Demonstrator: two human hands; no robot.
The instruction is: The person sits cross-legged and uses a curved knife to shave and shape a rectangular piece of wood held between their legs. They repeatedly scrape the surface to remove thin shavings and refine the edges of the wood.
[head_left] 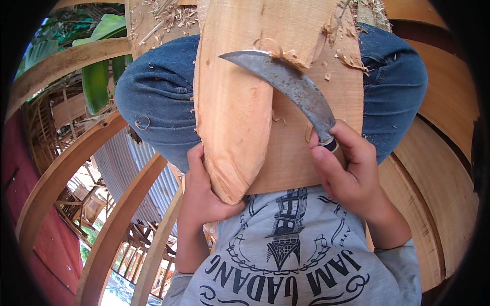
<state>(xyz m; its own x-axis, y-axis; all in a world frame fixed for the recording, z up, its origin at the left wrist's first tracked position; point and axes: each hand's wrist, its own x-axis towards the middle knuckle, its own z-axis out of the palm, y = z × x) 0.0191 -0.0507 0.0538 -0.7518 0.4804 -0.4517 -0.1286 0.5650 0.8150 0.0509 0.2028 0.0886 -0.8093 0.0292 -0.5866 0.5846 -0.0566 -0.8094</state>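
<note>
A long pale piece of wood (232, 109) with a rounded, faceted near end lies lengthwise over a flat wooden board (301, 148) between my knees. My left hand (209, 186) grips that near end, thumb beneath it and fingers along its left side. In my right hand (349, 171) is a curved knife (301, 89), held by its handle, most of which my fingers hide. Its dark, stained blade arcs up and to the left across the wood, with the tip over the wood's left part. Curled shavings (286, 53) cling along the blade's upper edge.
Wood shavings (168, 20) lie scattered at the far end and on the board. My jeans-clad legs (155, 102) flank the board. Curved wooden ribs (66, 168) with open gaps are on the left, above corrugated metal sheets (127, 158). Broad wooden planks (429, 178) line the right side.
</note>
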